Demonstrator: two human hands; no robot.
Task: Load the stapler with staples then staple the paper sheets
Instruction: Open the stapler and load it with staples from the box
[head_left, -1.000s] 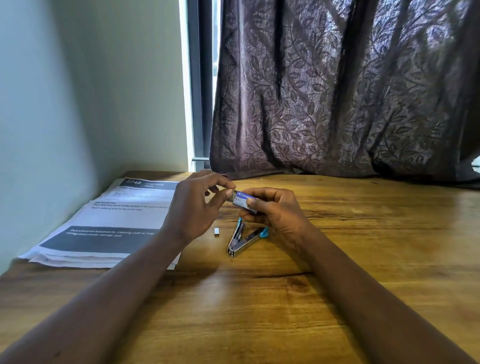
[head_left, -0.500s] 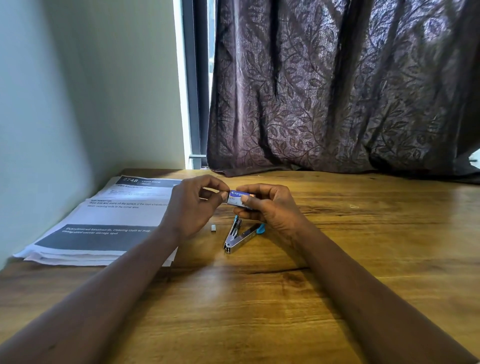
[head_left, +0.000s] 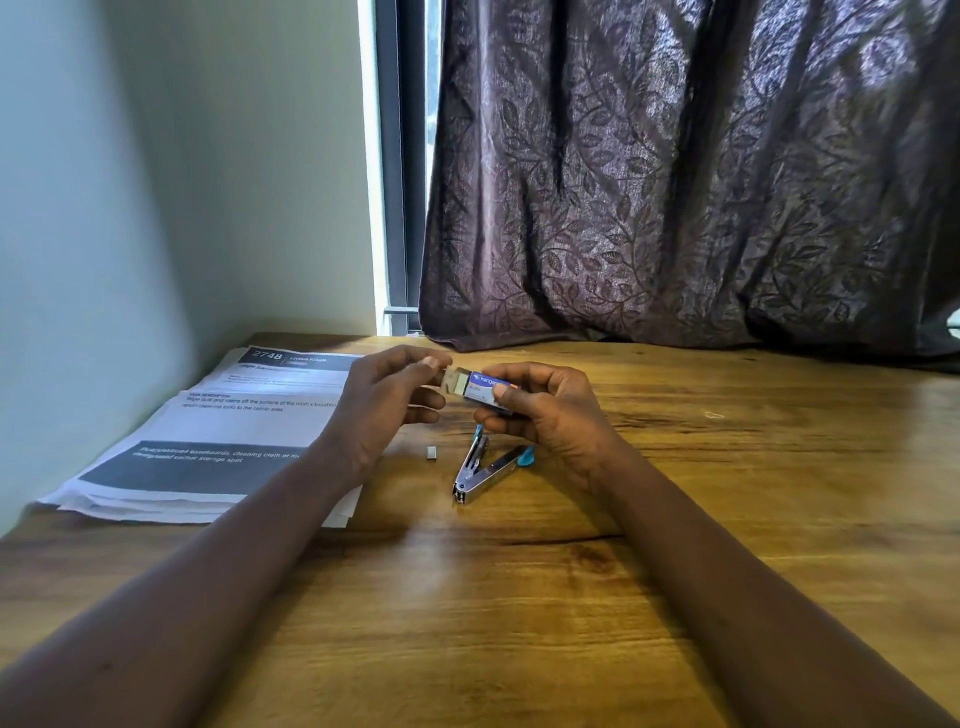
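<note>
Loading is in hand: the right hand (head_left: 545, 410) curls its grip round the staple box (head_left: 483, 388) above the open stapler (head_left: 480, 470) on the desk (head_left: 519, 623), the left hand (head_left: 382, 405) pinches the box's protruding tray (head_left: 453, 383), and a strip likely needs drawing out next.

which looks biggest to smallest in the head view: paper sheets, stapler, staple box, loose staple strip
1. paper sheets
2. stapler and staple box: they look alike. The box is held up in the right hand and partly covered, so these two are not ranked.
3. loose staple strip
</note>
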